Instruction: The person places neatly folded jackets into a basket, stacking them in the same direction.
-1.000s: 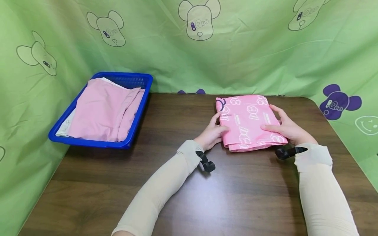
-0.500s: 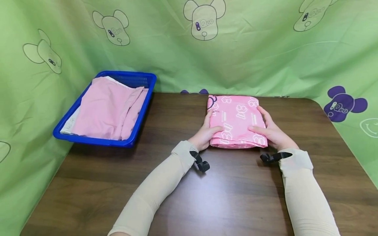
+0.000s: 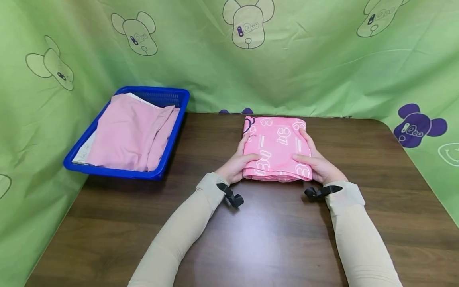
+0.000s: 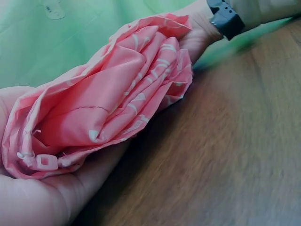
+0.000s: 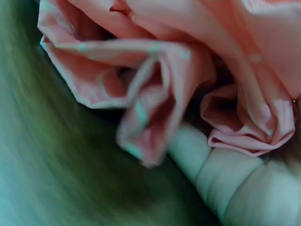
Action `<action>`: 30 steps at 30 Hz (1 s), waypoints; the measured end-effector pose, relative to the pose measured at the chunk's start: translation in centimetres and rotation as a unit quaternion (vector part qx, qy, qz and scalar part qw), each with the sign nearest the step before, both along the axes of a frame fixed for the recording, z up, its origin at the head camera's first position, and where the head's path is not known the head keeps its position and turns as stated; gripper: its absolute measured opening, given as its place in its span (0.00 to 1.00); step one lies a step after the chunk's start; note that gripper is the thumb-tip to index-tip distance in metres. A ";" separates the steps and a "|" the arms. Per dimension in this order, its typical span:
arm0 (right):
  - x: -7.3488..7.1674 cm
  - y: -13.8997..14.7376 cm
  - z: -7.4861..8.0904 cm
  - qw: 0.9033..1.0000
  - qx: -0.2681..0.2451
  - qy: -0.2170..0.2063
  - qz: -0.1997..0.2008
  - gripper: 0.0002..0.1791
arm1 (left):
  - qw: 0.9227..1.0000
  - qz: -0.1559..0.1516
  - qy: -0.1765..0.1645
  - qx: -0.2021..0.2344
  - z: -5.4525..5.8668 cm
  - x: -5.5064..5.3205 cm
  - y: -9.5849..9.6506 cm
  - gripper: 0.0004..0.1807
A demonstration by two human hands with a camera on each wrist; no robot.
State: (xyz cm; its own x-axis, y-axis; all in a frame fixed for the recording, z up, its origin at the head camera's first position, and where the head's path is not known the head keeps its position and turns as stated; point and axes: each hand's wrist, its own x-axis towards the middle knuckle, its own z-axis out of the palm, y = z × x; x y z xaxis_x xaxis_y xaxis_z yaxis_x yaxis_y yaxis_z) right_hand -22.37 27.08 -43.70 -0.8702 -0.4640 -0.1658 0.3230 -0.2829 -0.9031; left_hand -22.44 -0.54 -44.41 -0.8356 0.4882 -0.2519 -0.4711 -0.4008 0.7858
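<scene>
A folded pink cloth (image 3: 274, 149) with white printed figures is held between both hands near the back of the table. My left hand (image 3: 234, 164) grips its left side, thumb on top. On the opposite side my right hand (image 3: 320, 165) has its thumb over the upper face too. Loose layers of the cloth (image 4: 115, 89) show at the near edge in the left wrist view, with a small pink zipper pull (image 4: 47, 162) and fingers underneath. In the right wrist view the fingers (image 5: 225, 179) lie under bunched folds; that view is blurred.
A blue plastic basket (image 3: 114, 173) stands at the left back, with a plain pink cloth (image 3: 123, 135) over a white one (image 3: 84, 151). The brown wooden table (image 3: 107, 235) meets a green printed curtain (image 3: 305, 79) at its back and left.
Both hands have moved left with the pink cloth, which now lies squarer to me. Its grip looks the same. The camera view has shifted slightly; the basket stays put.
</scene>
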 end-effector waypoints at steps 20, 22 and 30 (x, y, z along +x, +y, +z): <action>0.9 -2.9 -0.6 0.999 -0.040 0.005 -0.005 0.59 | 1.000 0.001 -0.001 -0.009 0.3 0.3 -2.7 0.52; 1.0 -3.1 -0.6 0.999 -0.042 0.009 -0.012 0.59 | 1.000 -0.002 0.002 -0.014 0.4 0.3 -2.7 0.53; 1.1 -4.1 -0.3 0.997 -0.067 0.044 -0.017 0.61 | 0.999 -0.002 0.028 -0.037 1.9 0.0 -3.7 0.53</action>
